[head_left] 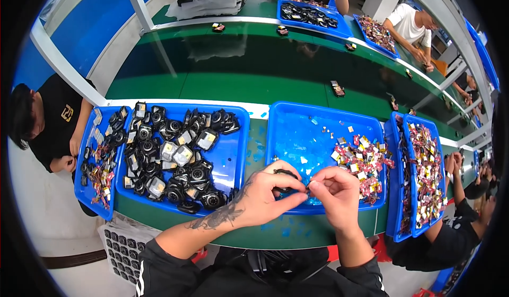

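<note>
My left hand (265,192) is closed around a small black plastic casing (284,189), mostly hidden by the fingers. Close beside it, thumb and fingertips of my right hand (338,195) are pinched together at the casing's edge; whatever they grip is too small to make out. Both hands are over the front edge of a blue tray (272,138). Loose blue film scraps (297,146) lie across its left part, and a heap of small red circuit boards with yellow and white parts (366,167) fills its right part.
Left of my hands, another blue tray (245,143) holds many black casings (199,172). More part-filled trays (405,228) stand at the right. Beyond runs a green conveyor belt (228,69) carrying scattered boards (338,89). Co-workers sit left, right and across, under white frame posts (69,58).
</note>
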Demonstrator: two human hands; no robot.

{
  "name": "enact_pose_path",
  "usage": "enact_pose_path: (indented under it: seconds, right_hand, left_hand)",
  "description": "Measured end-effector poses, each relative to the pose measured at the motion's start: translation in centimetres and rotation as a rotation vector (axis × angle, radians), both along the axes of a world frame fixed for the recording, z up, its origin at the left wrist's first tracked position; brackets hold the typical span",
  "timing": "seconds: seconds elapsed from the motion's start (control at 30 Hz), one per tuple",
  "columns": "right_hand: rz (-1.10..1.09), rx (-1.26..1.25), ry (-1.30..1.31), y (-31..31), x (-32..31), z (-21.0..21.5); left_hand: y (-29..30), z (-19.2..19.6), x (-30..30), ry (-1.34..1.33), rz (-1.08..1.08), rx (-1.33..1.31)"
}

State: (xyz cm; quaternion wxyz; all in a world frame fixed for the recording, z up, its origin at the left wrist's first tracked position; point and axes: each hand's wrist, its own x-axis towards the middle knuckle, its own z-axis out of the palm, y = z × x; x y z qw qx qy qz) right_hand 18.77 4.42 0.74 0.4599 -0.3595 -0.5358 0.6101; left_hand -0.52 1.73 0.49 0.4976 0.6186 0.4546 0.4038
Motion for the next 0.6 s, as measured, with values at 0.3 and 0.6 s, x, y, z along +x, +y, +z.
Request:
enact_pose_path:
  seconds: [0.3,0.6]
  right_hand:
    - [-0.084,0.218,-0.386,-0.9,-0.7,0.1]
    - [-0.075,0.619,-0.884,0.4,1.2,0.3]
  left_hand:
    - [-0.2,-0.7,0.8,0.004,0.09,-0.025]
    - [0.5,-1.3,0.2,-0.164,0.092,-0.044]
